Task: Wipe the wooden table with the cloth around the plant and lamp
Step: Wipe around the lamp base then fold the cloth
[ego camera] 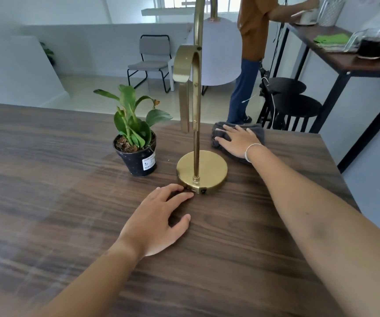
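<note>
A dark wooden table [47,202] fills the view. A green plant in a black pot [137,154] stands near its far middle. Right of the pot stands a brass lamp [201,171] with a round base and a tall curved stem. My right hand [237,140] lies flat, fingers spread, on a dark grey cloth [258,133] behind and right of the lamp base, near the far edge. My left hand [159,219] rests palm down on the bare wood, its fingertips touching the front left of the lamp base.
The far table edge runs just behind the plant and cloth; the right edge slants down at the right. Beyond stand a person in an orange top [253,42], two black stools [296,106], a grey chair [152,58] and a high side table [355,58].
</note>
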Motion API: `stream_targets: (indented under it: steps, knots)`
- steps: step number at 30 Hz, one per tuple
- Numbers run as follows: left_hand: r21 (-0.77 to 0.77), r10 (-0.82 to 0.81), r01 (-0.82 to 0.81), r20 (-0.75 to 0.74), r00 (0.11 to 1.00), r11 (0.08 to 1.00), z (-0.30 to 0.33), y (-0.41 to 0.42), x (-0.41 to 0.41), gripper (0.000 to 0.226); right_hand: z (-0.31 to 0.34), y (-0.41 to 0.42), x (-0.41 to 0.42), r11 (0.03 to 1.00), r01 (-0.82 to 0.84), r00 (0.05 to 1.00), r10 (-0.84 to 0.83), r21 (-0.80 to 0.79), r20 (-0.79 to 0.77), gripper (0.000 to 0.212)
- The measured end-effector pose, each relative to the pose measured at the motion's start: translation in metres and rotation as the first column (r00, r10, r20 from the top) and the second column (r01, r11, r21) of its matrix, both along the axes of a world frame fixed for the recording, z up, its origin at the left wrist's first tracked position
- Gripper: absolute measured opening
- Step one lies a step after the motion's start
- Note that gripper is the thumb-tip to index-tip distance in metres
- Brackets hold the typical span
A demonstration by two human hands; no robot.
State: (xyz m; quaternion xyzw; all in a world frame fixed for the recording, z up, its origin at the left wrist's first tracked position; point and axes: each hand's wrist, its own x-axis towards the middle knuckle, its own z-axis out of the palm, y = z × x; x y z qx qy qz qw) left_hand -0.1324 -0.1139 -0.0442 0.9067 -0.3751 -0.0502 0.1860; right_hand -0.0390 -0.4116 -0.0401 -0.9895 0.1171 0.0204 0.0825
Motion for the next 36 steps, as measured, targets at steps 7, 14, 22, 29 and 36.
stream_targets:
  steps: [7,14,22,29,36]
  knots:
    - [0.004,-0.003,0.003,-0.002,1.000,1.000,0.002,-0.001,-0.002,0.060,-0.004,0.012,0.008,1.000,-0.015,0.999,0.014,0.015,0.036,0.061]
    - [0.029,0.009,-0.009,0.001,1.000,1.000,0.001,0.004,0.002,0.062,-0.015,-0.053,-0.034,0.973,0.232,0.971,-0.233,0.013,0.062,0.059]
    - [-0.019,-0.011,0.012,0.008,1.000,1.000,0.001,-0.002,-0.004,0.065,-0.007,-0.105,-0.105,0.883,0.469,0.879,-0.467,0.009,0.097,0.060]
    - [-0.020,-0.043,0.043,0.015,0.999,0.999,0.001,0.002,-0.001,0.058,-0.007,-0.065,-0.159,0.877,0.481,0.871,-0.479,0.006,0.114,0.059]
    - [-0.094,-0.062,0.063,0.009,0.998,0.994,0.001,0.006,-0.003,0.049,0.003,0.028,-0.248,0.840,0.540,0.836,-0.542,0.054,0.088,0.058]
